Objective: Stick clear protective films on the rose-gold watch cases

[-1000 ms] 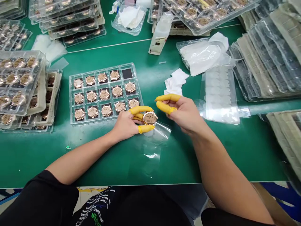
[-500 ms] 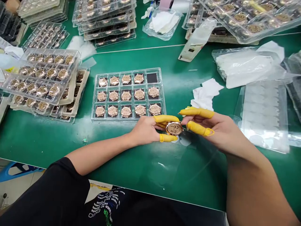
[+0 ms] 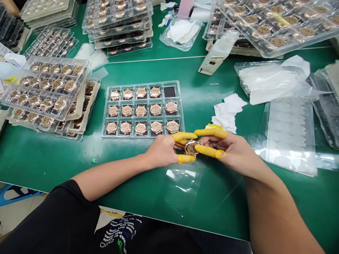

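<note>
My left hand, with yellow finger cots, grips a round rose-gold watch case between its fingers and thumb. My right hand, also wearing yellow cots, presses on the case from the other side. The case is tilted, and fingers hide part of it. A clear plastic sheet lies on the green mat under my hands. Just beyond my left hand is a clear tray with rows of similar watch cases in dark cells; its top right cell holds no case.
Stacked clear trays of watch cases rise to the left, and more stand at the back and top right. White wipes lie right of the tray. A clear blister sheet lies further right.
My right hand has moved left from beside the watch case and closed on it. The case has tilted between my hands, and the camera view has shifted slightly.
</note>
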